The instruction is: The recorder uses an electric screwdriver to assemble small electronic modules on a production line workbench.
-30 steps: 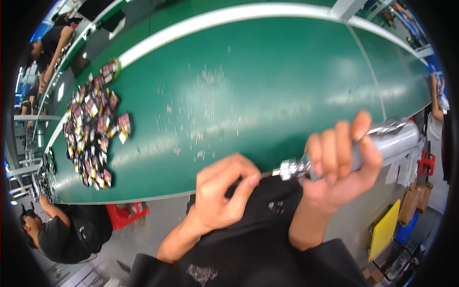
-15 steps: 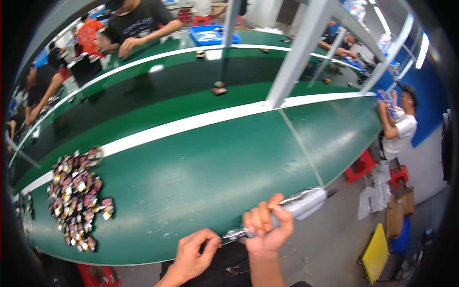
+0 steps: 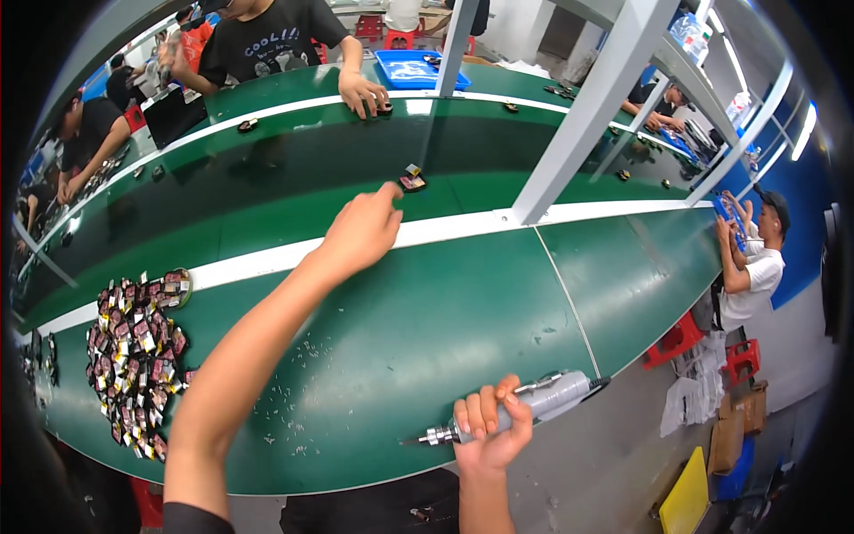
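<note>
My left hand (image 3: 363,233) reaches over the white rail to the belt, fingers apart and nothing visible between them. Just beyond its fingertips lies a small black part with a pink-and-white top (image 3: 412,180); I cannot tell whether they touch. At the near table edge my right hand (image 3: 491,425) is wrapped round a grey electric screwdriver (image 3: 556,392). Its bit points left over the green tabletop (image 3: 445,329). Many similar small parts (image 3: 133,356) are heaped at the left, partly behind my left forearm. Tiny screw-like pieces (image 3: 298,392) lie scattered between forearm and screwdriver.
A grey metal post (image 3: 578,125) rises from the white rail (image 3: 454,229). Across the belt, a co-worker's hand (image 3: 363,93) touches a small part near a blue tray (image 3: 414,69). Another person (image 3: 756,258) stands at the table's right end. Red stools (image 3: 676,341) stand below.
My left hand has left the screwdriver tip and stretched forward to the belt. My right hand still grips the screwdriver. The co-worker opposite has reached forward onto the belt's far edge.
</note>
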A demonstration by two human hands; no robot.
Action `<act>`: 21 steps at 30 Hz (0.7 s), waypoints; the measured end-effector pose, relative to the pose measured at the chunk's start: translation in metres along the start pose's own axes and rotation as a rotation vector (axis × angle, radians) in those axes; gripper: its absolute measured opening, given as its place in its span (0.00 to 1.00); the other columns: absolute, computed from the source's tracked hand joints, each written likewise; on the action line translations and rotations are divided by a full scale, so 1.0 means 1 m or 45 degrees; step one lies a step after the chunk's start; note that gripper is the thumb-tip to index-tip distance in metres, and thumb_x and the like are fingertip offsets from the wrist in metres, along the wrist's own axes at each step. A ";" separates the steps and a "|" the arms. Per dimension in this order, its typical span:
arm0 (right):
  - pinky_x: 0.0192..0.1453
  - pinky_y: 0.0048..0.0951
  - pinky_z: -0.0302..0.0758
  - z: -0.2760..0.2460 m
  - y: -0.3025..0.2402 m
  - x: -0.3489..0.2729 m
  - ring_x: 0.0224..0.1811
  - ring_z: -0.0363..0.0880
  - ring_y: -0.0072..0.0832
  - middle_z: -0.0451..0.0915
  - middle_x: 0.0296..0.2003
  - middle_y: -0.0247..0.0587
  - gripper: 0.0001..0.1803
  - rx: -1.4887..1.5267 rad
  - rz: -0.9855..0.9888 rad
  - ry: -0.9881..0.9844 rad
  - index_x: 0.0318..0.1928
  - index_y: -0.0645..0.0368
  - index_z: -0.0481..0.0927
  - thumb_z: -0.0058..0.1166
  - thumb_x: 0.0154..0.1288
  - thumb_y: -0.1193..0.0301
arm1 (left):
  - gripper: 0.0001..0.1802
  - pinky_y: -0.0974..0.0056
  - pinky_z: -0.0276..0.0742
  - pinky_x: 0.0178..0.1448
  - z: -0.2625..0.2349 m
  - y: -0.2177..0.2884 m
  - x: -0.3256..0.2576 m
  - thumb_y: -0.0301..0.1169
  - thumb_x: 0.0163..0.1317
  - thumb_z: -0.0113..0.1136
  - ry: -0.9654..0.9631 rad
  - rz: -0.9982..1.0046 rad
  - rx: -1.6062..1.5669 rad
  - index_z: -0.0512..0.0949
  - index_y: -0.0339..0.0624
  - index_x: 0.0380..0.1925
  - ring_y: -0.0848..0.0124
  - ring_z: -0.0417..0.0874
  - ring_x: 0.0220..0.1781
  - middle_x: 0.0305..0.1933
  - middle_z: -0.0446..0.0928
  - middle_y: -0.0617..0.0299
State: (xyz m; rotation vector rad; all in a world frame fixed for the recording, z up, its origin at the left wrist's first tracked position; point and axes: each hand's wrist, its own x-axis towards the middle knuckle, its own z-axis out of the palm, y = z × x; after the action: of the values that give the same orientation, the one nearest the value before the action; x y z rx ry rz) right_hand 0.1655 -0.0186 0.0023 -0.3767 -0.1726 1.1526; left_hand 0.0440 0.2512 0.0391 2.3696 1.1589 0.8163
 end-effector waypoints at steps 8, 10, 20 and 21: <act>0.25 0.29 0.65 -0.012 -0.015 -0.002 0.13 0.57 0.20 0.59 0.12 0.29 0.07 0.069 0.079 -0.018 0.35 0.56 0.70 0.44 0.64 0.67 | 0.21 0.49 0.76 0.51 0.069 -0.002 0.075 0.34 0.58 0.61 0.087 -0.048 0.491 0.69 0.35 0.48 0.47 0.77 0.48 0.44 0.74 0.42; 0.30 0.29 0.62 -0.014 -0.016 0.000 0.16 0.57 0.22 0.60 0.14 0.31 0.05 0.125 0.175 -0.098 0.38 0.54 0.72 0.45 0.66 0.67 | 0.22 0.49 0.77 0.51 0.065 -0.011 0.080 0.34 0.58 0.62 0.011 -0.059 0.614 0.69 0.34 0.49 0.45 0.76 0.50 0.46 0.73 0.39; 0.31 0.27 0.61 -0.014 -0.013 -0.009 0.16 0.58 0.21 0.60 0.15 0.30 0.05 0.165 0.214 -0.080 0.38 0.54 0.72 0.44 0.67 0.68 | 0.18 0.55 0.75 0.54 0.042 -0.003 0.060 0.20 0.58 0.50 -0.137 0.357 0.541 0.72 0.37 0.50 0.50 0.74 0.53 0.49 0.73 0.44; 0.31 0.27 0.61 -0.013 -0.013 -0.010 0.16 0.57 0.21 0.60 0.15 0.30 0.05 0.145 0.206 -0.115 0.37 0.54 0.71 0.44 0.67 0.68 | 0.16 0.55 0.74 0.53 0.039 0.009 0.043 0.19 0.57 0.49 -0.120 0.428 0.483 0.72 0.37 0.47 0.51 0.74 0.51 0.48 0.74 0.46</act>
State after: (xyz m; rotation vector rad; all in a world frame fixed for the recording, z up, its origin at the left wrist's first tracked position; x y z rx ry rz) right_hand 0.1773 -0.0352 -0.0045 -0.2413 -0.1566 1.3335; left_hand 0.0955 0.2768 0.0290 2.9371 0.9578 0.6155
